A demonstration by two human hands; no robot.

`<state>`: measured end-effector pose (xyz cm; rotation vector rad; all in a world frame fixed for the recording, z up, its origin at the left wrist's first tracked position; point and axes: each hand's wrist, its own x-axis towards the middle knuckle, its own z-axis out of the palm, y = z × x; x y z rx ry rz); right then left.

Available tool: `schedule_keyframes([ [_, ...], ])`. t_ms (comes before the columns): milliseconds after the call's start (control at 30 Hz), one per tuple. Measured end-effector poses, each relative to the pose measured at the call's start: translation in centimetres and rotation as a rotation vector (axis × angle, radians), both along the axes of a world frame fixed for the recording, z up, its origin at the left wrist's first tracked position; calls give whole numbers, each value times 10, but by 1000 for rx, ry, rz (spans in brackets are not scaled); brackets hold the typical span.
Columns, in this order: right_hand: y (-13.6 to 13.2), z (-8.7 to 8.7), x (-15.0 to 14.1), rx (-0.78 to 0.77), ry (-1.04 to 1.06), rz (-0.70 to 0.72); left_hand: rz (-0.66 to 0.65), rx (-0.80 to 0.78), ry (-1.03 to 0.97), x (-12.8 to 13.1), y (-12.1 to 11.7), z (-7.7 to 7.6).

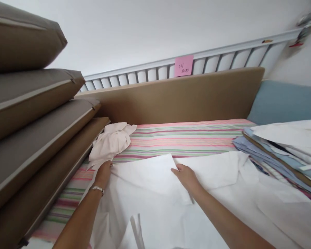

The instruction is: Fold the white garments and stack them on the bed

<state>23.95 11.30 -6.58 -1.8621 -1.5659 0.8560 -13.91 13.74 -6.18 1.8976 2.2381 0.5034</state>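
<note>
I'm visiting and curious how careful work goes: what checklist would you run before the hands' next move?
1. Left hand at the white cloth's upper edge: ok.
2. Right hand at the white cloth: ok.
3. Firm grip by both hands' fingers: cannot tell.
4. White cloth free of creases: not ok, wrinkles show.
5. Crumpled cream cloth well away from left hand: not ok, it lies close by.

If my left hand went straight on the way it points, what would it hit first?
Past the edge of the white cloth it touches, your left hand would probably meet the crumpled pale pink cloth first. It seems just ahead, though the depth is unclear.
</note>
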Motion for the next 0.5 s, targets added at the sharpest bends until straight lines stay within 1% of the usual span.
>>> schedule_keyframes([
  [67,-5,-5,2,13,-23,-10,-13,4,104,0,3,0],
  [200,-9,-14,5,-34,-35,-29,-84,8,271,-2,6,7],
  [333,-12,-10,4,-5,-14,-56,-178,7,374,-8,10,12],
  [433,-13,-8,1,-41,-31,-93,-218,11,405,-11,17,11],
  [500,-12,-7,1,-66,-32,-114,-221,31,393,-9,21,10],
])
